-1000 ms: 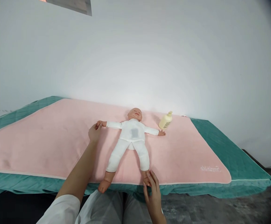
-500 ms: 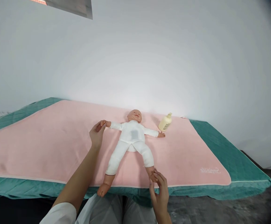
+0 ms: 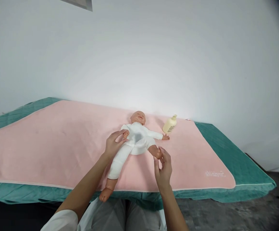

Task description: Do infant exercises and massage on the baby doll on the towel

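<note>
A baby doll [image 3: 139, 136] with a white cloth body lies on its back on a pink mat [image 3: 69, 141], its head toward the wall. My left hand [image 3: 115, 142] pinches the doll's hand on the left side, and that arm is bent in over the body. At the doll's foot on the right side, my right hand [image 3: 162, 165] has its thumb and fingers closed around it. That leg is bent up toward the belly. The other leg lies straight, with its foot [image 3: 105, 194] over the near edge. The doll's other arm is stretched out sideways.
A pale yellow pump bottle [image 3: 170, 124] stands beside the doll's outstretched hand. Under the mat is a green padded bed cover [image 3: 235, 154], reaching back to a white wall [image 3: 139, 57]. My legs [image 3: 127, 215] are at the near edge, with grey floor to the right.
My left hand has brought the doll's arm inward, from stretched out to folded over the body. My right hand has pushed the doll's foot up and away from me, bending the leg.
</note>
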`<act>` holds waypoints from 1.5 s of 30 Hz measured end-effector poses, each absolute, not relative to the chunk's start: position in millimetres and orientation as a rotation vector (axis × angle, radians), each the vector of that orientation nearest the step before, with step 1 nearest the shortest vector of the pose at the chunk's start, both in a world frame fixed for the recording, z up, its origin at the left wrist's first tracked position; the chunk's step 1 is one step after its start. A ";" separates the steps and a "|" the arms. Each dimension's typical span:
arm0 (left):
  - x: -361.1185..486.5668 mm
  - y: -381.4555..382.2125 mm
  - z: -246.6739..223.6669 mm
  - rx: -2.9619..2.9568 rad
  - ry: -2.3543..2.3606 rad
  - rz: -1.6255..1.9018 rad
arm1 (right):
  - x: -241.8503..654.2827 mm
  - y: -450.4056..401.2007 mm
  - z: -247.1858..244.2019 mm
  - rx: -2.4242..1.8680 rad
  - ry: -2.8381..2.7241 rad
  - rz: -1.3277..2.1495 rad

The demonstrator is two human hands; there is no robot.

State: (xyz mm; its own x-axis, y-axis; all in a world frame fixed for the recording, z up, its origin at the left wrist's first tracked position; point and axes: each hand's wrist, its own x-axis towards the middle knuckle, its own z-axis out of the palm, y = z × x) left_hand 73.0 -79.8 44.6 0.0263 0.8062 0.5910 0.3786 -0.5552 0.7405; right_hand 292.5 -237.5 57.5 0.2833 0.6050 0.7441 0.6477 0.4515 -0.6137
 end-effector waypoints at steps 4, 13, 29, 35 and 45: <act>74.9 -76.6 40.3 2.129 1.076 1.523 | 286.5 -214.2 60.4 -1.143 -1.390 0.044; 74.4 -70.5 38.9 2.523 0.873 1.245 | 284.0 -186.6 51.5 -1.115 -1.369 0.151; 62.4 -73.2 36.9 1.763 1.088 1.481 | 290.7 -221.0 40.0 -1.185 -1.344 0.118; 55.6 -72.5 46.8 1.475 1.142 1.553 | 293.8 -259.1 25.6 -1.163 -1.352 0.057; 37.7 -48.8 35.9 0.921 1.094 1.898 | 293.4 -320.8 -10.3 -1.297 -1.498 -0.029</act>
